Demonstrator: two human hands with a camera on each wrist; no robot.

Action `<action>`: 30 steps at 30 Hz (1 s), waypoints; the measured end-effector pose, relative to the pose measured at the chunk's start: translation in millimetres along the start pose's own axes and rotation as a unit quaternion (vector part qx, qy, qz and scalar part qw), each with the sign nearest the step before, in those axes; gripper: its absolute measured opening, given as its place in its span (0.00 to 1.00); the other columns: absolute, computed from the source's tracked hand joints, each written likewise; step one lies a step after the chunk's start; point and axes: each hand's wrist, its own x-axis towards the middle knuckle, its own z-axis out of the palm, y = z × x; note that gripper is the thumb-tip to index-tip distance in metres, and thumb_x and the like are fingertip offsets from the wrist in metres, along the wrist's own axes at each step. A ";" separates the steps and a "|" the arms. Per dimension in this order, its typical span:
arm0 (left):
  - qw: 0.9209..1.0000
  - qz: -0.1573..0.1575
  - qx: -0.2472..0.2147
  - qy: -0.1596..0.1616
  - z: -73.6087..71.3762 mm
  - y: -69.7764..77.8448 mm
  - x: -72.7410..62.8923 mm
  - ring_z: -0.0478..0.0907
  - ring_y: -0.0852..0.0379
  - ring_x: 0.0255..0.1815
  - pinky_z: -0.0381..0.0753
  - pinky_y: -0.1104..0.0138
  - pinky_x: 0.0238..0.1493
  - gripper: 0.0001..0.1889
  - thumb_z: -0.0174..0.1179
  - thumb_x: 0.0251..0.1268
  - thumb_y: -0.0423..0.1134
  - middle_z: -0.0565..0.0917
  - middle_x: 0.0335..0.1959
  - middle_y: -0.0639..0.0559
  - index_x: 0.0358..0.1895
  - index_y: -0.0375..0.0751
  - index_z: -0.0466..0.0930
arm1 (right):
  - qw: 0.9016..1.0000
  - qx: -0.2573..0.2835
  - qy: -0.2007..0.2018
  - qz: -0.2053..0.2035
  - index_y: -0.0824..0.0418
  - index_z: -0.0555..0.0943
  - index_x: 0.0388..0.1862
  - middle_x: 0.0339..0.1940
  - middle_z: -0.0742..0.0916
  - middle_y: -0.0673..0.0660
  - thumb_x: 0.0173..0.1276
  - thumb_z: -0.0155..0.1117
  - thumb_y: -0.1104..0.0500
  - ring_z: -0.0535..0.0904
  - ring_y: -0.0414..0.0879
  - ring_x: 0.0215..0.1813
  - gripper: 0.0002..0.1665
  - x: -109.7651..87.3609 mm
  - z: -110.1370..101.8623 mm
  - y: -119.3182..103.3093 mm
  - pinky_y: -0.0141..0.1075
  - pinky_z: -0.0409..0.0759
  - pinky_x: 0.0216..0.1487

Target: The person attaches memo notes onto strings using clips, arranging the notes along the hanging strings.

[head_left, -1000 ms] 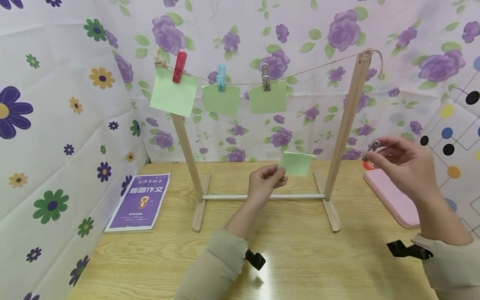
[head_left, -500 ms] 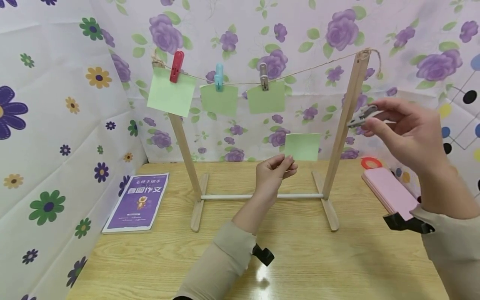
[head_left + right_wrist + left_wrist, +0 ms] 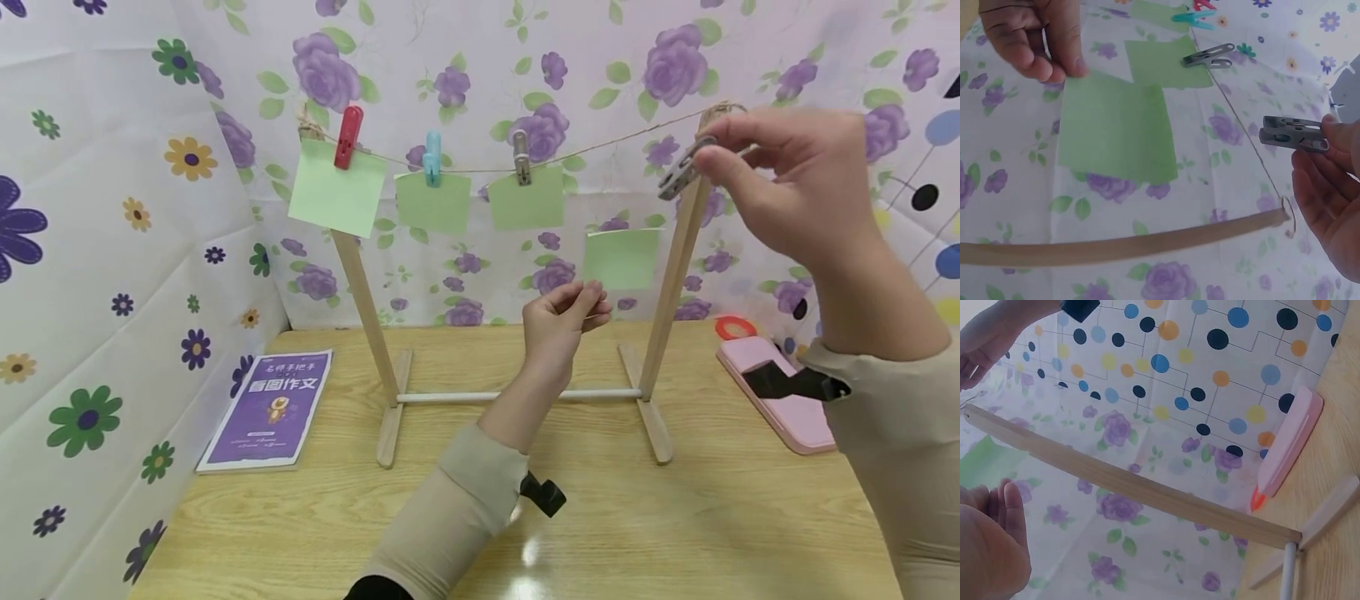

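Observation:
My left hand pinches a green sticky note by its lower left corner, below the right part of the twine. In my right hand a grey clothespin is held between thumb and fingers, near the top of the right wooden post. Along the twine, green notes hang from a red clothespin, a light blue clothespin and another grey clothespin. The right wrist view shows the held note apart from the held clothespin.
The wooden stand has a white crossbar low between its feet. A purple book lies at the left of the table. At the right are a pink case and a red ring. Flowered cloth hangs behind.
My right hand has risen with the clothespin, moving up and left to the post's top. My left hand has lifted the note up and to the right, closer to the twine.

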 end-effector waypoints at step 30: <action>0.999 0.027 -0.019 -0.028 20.1 30.4 16.7 0.85 0.59 0.26 0.91 0.63 0.37 0.08 0.67 0.69 0.36 0.87 0.35 0.42 0.40 0.32 0.84 | 0.984 -0.098 -0.090 0.119 0.65 0.90 0.42 0.27 0.77 0.21 0.71 0.70 0.58 0.71 0.28 0.41 0.11 71.9 14.5 8.7 0.23 0.72 0.44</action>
